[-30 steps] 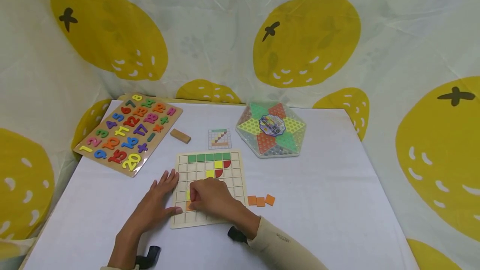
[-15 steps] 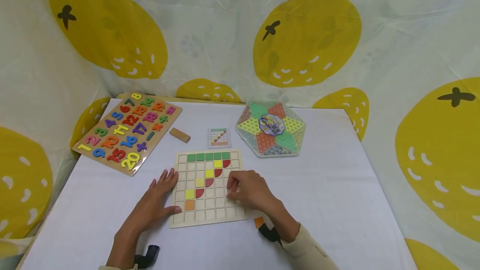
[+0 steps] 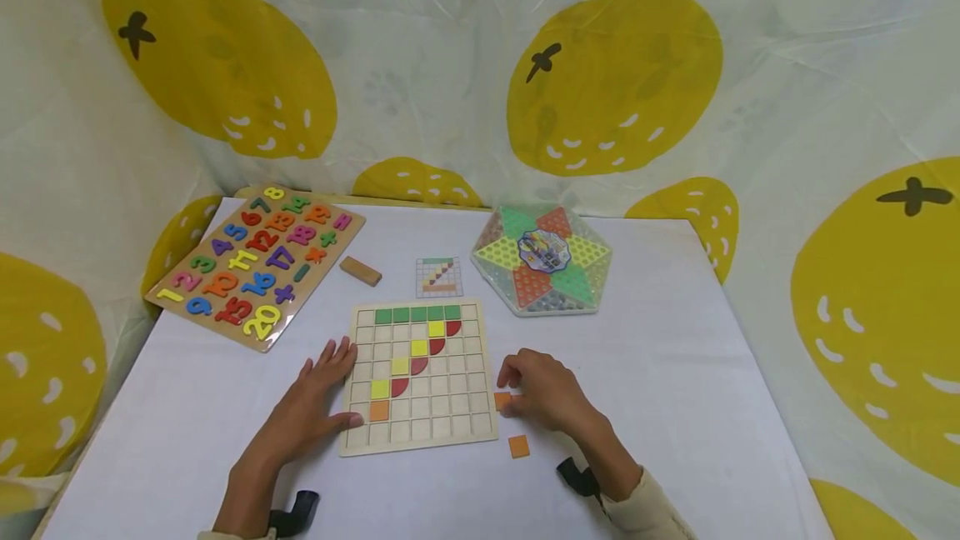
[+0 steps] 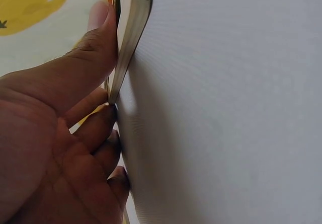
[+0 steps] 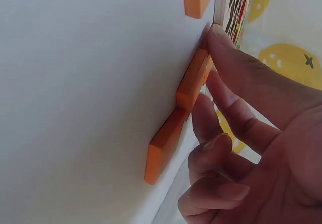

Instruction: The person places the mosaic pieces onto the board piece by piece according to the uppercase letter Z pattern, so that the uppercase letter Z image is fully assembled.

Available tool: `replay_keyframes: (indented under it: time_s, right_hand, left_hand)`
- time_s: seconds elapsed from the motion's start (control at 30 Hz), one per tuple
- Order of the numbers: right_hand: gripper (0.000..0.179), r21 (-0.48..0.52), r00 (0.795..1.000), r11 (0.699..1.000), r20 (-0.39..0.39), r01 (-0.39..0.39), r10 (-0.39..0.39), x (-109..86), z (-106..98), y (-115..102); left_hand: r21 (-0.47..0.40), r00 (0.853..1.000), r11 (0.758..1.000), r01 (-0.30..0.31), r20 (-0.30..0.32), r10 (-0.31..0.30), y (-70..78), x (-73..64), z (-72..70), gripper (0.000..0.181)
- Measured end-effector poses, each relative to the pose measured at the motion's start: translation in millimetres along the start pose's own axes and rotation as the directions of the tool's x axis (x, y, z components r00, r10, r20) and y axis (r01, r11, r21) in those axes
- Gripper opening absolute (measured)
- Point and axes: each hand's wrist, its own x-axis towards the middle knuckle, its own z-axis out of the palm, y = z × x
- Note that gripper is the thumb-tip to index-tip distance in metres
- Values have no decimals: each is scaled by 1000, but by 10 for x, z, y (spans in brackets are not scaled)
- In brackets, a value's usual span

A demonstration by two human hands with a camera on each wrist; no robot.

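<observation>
A square wooden grid board (image 3: 440, 432) lies on the table with green, yellow and red pieces set in a Z-like pattern, plus one orange tile (image 3: 379, 411) at lower left. My left hand (image 3: 307, 407) rests at the board's left edge, thumb on the frame and fingers spread along the side. Just off the right edge, my right hand (image 3: 551, 394) pinches an orange square tile (image 3: 502, 401) between thumb and forefinger. The right wrist view shows more orange tiles (image 5: 163, 148) beside it, which the hand hides in the head view. Another orange tile (image 3: 519, 447) lies nearer me.
A small pattern card (image 3: 440, 277) lies behind the board, with a wooden block (image 3: 361, 272) to its left. The number puzzle board (image 3: 247, 273) is at far left. A hexagonal Chinese checkers set (image 3: 542, 261) sits at back right. Fruit-print cloth hangs behind.
My right hand has moved off the board to the right and come down at the loose orange tiles, uncovering the orange tile at the board's lower left. The left hand stays in place.
</observation>
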Motion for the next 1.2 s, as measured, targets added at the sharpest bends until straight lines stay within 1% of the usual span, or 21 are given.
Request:
replay_keyframes:
  time_s: [0.13, 0.33, 0.47, 0.6, 0.7, 0.83, 0.97, 1.2]
  right_hand:
    - [30, 16, 1000, 1000, -5, 5, -5, -3, 17, 23]
    - [32, 30, 999, 999, -20, 45, -44, 22, -35, 39]
    - [26, 77, 996, 993, -22, 85, -84, 23, -79, 18]
    - [22, 127, 990, 982, -23, 143, -141, 31, -58, -39]
    - [20, 150, 985, 973, -17, 174, -174, 41, -20, -128]
    - [17, 169, 983, 969, 3, 181, -184, 58, 40, -299]
    - [16, 174, 987, 973, 18, 154, -159, 89, 138, -479]
    - [16, 186, 993, 976, 13, 112, -117, 188, 318, -789]
  left_hand:
    - [13, 1000, 1000, 4, 4, -4, 18, 6, 0, 112]
    - [7, 1000, 1000, 12, 10, -12, 35, 8, 0, 112]
    - [4, 1000, 1000, 13, 12, -13, 27, 11, 5, 112]
    - [0, 1000, 1000, 12, 15, -12, 24, 9, 6, 113]
    - [0, 1000, 1000, 11, 15, -11, 27, 7, 4, 113]
    - [3, 1000, 1000, 10, 15, -10, 32, 5, -1, 112]
    - [3, 1000, 1000, 16, 19, -16, 24, 12, 4, 113]
    - [-1, 1000, 1000, 25, 18, -25, 3, 18, 0, 114]
